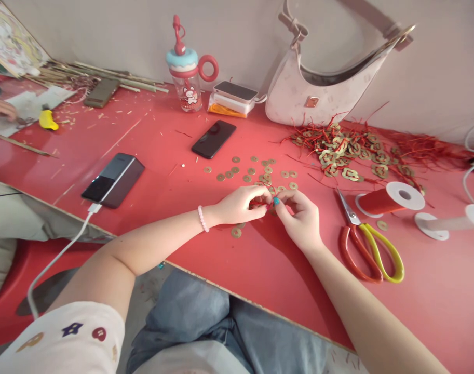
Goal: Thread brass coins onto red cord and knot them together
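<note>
My left hand and my right hand meet above the red table, thumbs and fingers pinched together. Between the fingertips shows a bit of red cord, held from both sides; whether a coin is on it is hidden by the fingers. Loose brass-coloured coins with holes lie scattered just beyond the hands. One more coin rests below my left hand, next to another partly covered one. To the right of my right hand lie scissors with one red and one yellow handle, beside a spool of red cord.
A heap of coins tied with red cord lies before a pale handbag. A nearly bare spool is at right. Phones, a cup and a cabled device stand farther left. Another person's hand shows far left.
</note>
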A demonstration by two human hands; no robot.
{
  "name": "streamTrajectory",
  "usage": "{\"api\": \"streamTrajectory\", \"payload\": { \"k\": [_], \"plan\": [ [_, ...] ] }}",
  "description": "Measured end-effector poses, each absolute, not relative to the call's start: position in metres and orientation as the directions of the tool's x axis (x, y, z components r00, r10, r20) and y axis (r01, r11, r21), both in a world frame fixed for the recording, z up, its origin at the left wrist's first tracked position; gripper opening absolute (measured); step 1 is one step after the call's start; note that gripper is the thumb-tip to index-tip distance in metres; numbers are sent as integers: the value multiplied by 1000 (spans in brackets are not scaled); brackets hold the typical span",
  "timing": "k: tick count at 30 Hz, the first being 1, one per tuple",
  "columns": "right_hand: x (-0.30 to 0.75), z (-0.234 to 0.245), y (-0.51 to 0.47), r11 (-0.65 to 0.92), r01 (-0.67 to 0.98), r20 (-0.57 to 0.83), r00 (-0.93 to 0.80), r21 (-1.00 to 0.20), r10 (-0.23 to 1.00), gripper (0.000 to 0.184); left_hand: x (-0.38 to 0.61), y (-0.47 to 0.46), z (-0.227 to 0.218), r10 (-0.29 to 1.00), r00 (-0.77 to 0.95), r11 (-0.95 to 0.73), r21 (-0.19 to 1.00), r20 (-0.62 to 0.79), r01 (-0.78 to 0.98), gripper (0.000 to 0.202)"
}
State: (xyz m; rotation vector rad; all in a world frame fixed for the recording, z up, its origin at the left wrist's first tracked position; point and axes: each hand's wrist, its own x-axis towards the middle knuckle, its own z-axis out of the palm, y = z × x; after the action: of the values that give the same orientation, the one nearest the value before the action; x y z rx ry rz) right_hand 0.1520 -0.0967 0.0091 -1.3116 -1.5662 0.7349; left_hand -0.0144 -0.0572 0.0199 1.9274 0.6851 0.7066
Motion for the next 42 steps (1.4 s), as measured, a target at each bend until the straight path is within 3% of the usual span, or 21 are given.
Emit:
{"api": "streamTrajectory", "payload": {
  "k": [13,20,27,35,42],
  "plan": [
    [149,10,-99,215,373,257,68,-902,964,6,-15,-55,20,717,673,-364,921,181,140,8],
    [149,10,-96,222,409,283,92,-885,955,3,-15,-53,18,797,587,-243,965,144,94,6],
    [148,10,-97,351,626,357,-122,-697,926,9,-14,-45,11,875,450,-233,970,180,65,10],
    [151,9,-95,490,679,473,-233,-547,850,18,-14,-42,9,879,429,-289,949,210,127,14],
    [156,10,-93,549,727,644,-193,-413,740,18,-14,-46,13,854,477,-337,919,208,203,14]
  ]
}}
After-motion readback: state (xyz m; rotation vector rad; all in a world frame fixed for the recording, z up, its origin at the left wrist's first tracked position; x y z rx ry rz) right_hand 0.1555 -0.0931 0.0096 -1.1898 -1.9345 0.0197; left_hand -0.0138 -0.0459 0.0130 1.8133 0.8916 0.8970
